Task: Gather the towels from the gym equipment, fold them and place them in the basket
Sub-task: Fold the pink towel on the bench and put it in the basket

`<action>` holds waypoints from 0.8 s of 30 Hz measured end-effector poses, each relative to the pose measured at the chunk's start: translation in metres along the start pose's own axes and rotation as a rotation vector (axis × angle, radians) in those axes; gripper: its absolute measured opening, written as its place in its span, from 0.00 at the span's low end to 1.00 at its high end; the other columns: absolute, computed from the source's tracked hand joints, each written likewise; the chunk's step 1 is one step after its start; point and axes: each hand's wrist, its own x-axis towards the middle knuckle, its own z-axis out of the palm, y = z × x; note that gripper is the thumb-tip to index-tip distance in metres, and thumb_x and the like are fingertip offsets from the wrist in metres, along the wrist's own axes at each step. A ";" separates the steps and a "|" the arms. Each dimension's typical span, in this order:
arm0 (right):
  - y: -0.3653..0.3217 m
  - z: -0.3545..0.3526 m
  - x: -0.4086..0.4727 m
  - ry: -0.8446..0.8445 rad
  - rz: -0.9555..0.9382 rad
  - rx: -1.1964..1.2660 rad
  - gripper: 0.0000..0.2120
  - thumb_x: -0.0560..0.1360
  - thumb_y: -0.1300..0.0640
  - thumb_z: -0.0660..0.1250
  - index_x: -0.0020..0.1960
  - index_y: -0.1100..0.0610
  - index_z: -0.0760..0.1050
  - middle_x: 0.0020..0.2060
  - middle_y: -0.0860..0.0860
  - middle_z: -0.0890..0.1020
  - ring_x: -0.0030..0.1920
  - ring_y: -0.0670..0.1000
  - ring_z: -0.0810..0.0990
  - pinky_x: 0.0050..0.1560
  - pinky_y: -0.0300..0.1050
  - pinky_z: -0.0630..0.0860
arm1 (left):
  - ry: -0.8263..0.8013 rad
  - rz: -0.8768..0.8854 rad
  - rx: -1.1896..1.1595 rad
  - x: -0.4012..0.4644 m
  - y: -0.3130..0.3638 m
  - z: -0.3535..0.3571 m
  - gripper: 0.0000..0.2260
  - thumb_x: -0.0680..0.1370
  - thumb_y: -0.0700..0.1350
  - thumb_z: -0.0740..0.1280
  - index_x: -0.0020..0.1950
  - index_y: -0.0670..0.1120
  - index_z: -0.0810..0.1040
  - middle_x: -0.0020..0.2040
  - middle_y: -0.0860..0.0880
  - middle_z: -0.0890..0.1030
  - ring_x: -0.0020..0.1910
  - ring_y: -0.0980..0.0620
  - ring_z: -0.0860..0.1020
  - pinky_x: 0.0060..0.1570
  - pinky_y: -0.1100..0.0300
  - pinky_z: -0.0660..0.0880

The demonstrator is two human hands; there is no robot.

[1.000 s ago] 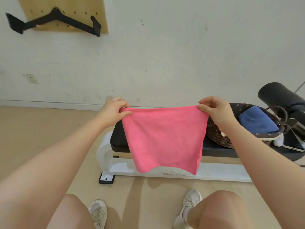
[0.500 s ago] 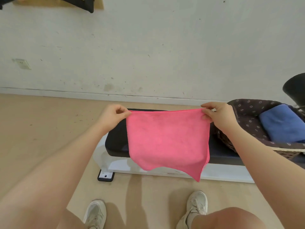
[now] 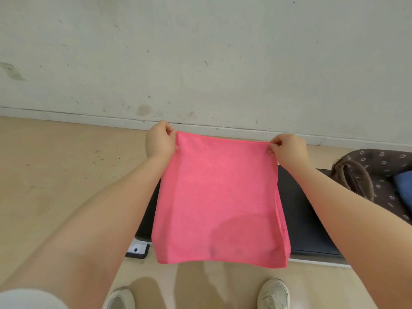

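Observation:
A pink towel (image 3: 219,197), doubled over, is stretched out over the black bench (image 3: 305,219). My left hand (image 3: 159,140) pinches its far left corner and my right hand (image 3: 287,148) pinches its far right corner. The near edge of the towel hangs past the front of the bench. At the right edge stands a dark wicker basket (image 3: 379,161) with a flowered lining, and a folded blue towel (image 3: 403,188) lies inside it.
The bench stands on a tan floor (image 3: 55,175) in front of a white wall (image 3: 200,52). A black-and-white bench foot (image 3: 137,250) shows at the lower left of the towel. My two shoes (image 3: 274,293) stand near the bench front.
Both hands have moved forward and down, bringing the hanging towel over the bench top. The view has tilted down and the basket has slid toward the right edge.

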 end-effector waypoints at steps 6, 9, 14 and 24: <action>0.012 0.018 0.003 -0.214 0.051 0.019 0.26 0.78 0.56 0.62 0.74 0.57 0.59 0.74 0.56 0.61 0.72 0.55 0.64 0.71 0.50 0.62 | -0.242 -0.104 0.080 -0.001 -0.015 0.026 0.25 0.79 0.38 0.58 0.74 0.41 0.55 0.72 0.39 0.61 0.66 0.43 0.68 0.62 0.57 0.64; 0.018 0.019 -0.016 -0.220 0.087 -0.004 0.25 0.79 0.52 0.59 0.73 0.58 0.60 0.72 0.57 0.64 0.72 0.56 0.64 0.70 0.50 0.61 | -0.344 -0.097 0.202 -0.020 -0.032 0.026 0.25 0.78 0.40 0.59 0.74 0.40 0.57 0.72 0.38 0.61 0.69 0.41 0.65 0.65 0.55 0.63; 0.024 0.011 -0.060 -0.154 0.139 -0.076 0.19 0.78 0.56 0.61 0.66 0.62 0.68 0.62 0.60 0.74 0.62 0.58 0.73 0.59 0.46 0.69 | -0.355 -0.057 0.286 -0.061 -0.044 0.007 0.23 0.77 0.41 0.61 0.72 0.41 0.61 0.70 0.39 0.63 0.68 0.40 0.65 0.66 0.50 0.64; 0.020 -0.001 -0.149 -0.295 0.243 -0.149 0.10 0.76 0.55 0.62 0.42 0.61 0.74 0.37 0.55 0.77 0.40 0.56 0.75 0.41 0.44 0.70 | -0.392 -0.187 0.248 -0.141 -0.056 -0.047 0.23 0.76 0.46 0.66 0.66 0.39 0.63 0.60 0.40 0.75 0.55 0.42 0.75 0.50 0.51 0.72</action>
